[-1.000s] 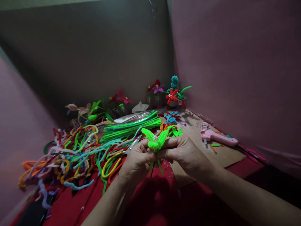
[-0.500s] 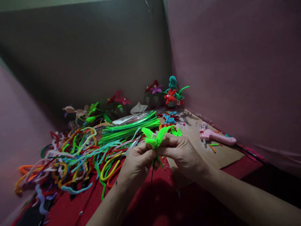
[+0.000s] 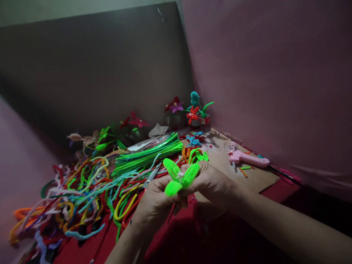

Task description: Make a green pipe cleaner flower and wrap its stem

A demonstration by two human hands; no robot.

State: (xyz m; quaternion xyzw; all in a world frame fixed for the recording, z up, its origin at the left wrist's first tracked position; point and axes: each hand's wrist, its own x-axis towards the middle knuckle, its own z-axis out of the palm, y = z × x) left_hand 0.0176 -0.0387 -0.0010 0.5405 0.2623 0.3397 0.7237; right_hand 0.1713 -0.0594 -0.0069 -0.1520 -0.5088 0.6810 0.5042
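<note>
Between my two hands is a bright green fuzzy flower (image 3: 187, 175) with a pale beaded centre, its face tipped up toward me. My left hand (image 3: 156, 198) pinches the flower's base from the left, fingers closed. From the right, my right hand (image 3: 216, 183) grips it just under a petal, its fingertips partly hidden behind the flower. A thin dark stem (image 3: 172, 213) points down below the fingers. Scissors (image 3: 153, 175) lie just beyond my left hand.
Tangled coloured pipe cleaners (image 3: 79, 187) cover the left side. Behind lies a green bundle (image 3: 148, 154). A pink glue gun (image 3: 247, 158) rests on cardboard (image 3: 255, 179) at right. Finished flowers, including a red one (image 3: 193, 115), stand at the back.
The green flower has tilted toward me, so its centre shows more, and my hands have lowered slightly around it. The whole view has shifted a little.
</note>
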